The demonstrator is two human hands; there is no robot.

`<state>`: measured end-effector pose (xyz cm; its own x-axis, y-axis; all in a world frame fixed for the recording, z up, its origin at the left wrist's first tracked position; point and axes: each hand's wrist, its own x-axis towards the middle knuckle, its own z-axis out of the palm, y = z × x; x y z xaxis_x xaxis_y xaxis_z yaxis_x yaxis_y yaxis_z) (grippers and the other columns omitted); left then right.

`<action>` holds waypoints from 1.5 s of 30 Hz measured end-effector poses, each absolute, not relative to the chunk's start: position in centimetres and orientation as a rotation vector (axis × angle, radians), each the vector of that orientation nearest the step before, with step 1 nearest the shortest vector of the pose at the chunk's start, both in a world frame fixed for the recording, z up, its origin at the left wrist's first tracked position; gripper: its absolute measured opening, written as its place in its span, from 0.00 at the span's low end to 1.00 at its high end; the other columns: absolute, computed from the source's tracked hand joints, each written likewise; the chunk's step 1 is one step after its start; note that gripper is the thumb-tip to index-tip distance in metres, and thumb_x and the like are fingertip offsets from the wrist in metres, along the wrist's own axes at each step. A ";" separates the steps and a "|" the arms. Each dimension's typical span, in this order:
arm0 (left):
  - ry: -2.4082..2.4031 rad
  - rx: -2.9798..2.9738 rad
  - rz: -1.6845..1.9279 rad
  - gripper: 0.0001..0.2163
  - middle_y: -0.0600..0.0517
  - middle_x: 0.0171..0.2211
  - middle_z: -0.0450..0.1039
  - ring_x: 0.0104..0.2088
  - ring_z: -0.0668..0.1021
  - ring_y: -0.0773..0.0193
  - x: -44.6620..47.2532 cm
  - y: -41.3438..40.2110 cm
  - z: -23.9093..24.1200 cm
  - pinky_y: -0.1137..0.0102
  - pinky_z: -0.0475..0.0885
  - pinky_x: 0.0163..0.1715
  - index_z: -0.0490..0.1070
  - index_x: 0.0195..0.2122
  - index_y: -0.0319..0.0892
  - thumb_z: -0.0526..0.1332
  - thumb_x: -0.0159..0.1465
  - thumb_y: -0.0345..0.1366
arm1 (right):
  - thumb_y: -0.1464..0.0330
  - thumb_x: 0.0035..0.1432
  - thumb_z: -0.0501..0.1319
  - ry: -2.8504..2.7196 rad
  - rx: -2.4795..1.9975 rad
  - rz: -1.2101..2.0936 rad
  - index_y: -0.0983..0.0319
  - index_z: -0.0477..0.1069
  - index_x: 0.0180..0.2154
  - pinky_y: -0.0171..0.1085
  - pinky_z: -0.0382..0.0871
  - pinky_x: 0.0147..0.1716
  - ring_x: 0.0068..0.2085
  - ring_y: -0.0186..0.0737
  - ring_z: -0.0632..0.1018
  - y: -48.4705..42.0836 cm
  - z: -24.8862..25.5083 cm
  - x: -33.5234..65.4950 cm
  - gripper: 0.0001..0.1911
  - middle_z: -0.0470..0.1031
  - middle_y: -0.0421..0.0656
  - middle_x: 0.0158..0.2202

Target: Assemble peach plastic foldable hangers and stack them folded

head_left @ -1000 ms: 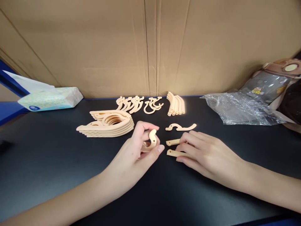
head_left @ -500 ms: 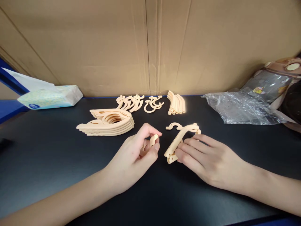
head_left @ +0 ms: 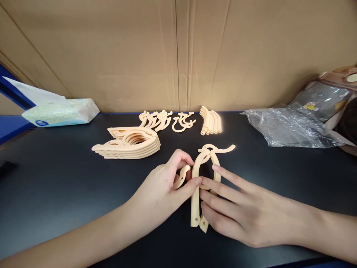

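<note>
My left hand (head_left: 164, 186) is closed on a small peach hook piece (head_left: 181, 176), its thumb tip touching the curved arm pieces (head_left: 196, 193). These two long peach plastic arms lie together on the black table (head_left: 69, 193), pointing toward me. My right hand (head_left: 234, 208) rests on them with fingers stretched out, pressing them down. Just behind the arms lies a loose wavy peach piece (head_left: 223, 149).
A stack of peach hanger bodies (head_left: 128, 143) sits left of centre. Behind it are rows of hooks (head_left: 156, 121), round hooks (head_left: 182, 123) and curved bars (head_left: 210, 124). A tissue pack (head_left: 58, 111) is far left, crumpled clear plastic (head_left: 287, 128) right, a cardboard wall (head_left: 178, 52) behind.
My right hand gathered the two arm pieces, turned them lengthwise toward me and slid them nearer. My left hand, still holding the hook, moved right to touch them.
</note>
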<state>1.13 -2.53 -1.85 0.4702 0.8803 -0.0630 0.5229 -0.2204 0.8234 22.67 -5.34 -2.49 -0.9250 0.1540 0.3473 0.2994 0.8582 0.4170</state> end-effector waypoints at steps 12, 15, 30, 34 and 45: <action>1.003 1.308 0.597 0.12 0.58 0.31 0.72 0.32 0.72 0.69 1.4 -2.1 -1.3 0.75 0.66 0.31 0.64 0.47 0.46 0.61 0.62 0.36 | 0.74 0.68 0.50 -2.691 -0.253 -0.755 0.62 0.75 0.43 0.47 0.54 0.65 0.52 0.41 0.74 -5.5 -2.4 22.9 0.15 0.81 0.42 0.41; 1.100 1.287 0.661 0.12 0.58 0.29 0.69 0.31 0.68 0.69 1.2 -1.7 -1.2 0.77 0.61 0.27 0.66 0.46 0.47 0.62 0.62 0.38 | 0.74 0.68 0.50 -2.666 -0.247 -0.684 0.63 0.75 0.41 0.45 0.59 0.62 0.45 0.38 0.77 -5.4 -2.4 22.8 0.15 0.80 0.40 0.38; 1.075 1.982 0.582 0.13 0.57 0.32 0.71 0.31 0.71 0.67 0.7 -1.7 -1.2 0.73 0.64 0.32 0.71 0.41 0.46 0.49 0.72 0.42 | 0.76 0.65 0.53 -2.676 -0.429 -0.472 0.64 0.70 0.40 0.34 0.56 0.21 0.22 0.33 0.65 -4.7 -2.1 23.2 0.08 0.65 0.35 0.22; 1.123 2.219 0.527 0.14 0.58 0.26 0.70 0.26 0.73 0.67 0.3 -1.5 -1.6 0.72 0.64 0.29 0.67 0.45 0.46 0.44 0.73 0.40 | 0.76 0.65 0.54 -2.671 -0.495 -0.460 0.65 0.71 0.42 0.34 0.57 0.22 0.23 0.32 0.66 -4.3 -2.3 23.7 0.08 0.66 0.35 0.23; 1.231 2.191 0.612 0.08 0.61 0.25 0.61 0.22 0.67 0.68 0.5 -1.7 -2.4 0.74 0.62 0.22 0.52 0.37 0.47 0.53 0.62 0.30 | 0.69 0.71 0.51 -2.601 -0.713 -0.438 0.63 0.70 0.41 0.34 0.57 0.19 0.20 0.30 0.68 -3.4 -2.7 24.0 0.09 0.67 0.34 0.23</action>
<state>0.52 -1.72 -2.42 0.4776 0.8703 0.1203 0.6209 -0.4312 0.6547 24.05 -3.39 -2.72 -0.7869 0.4123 0.4590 0.5400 0.8202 0.1890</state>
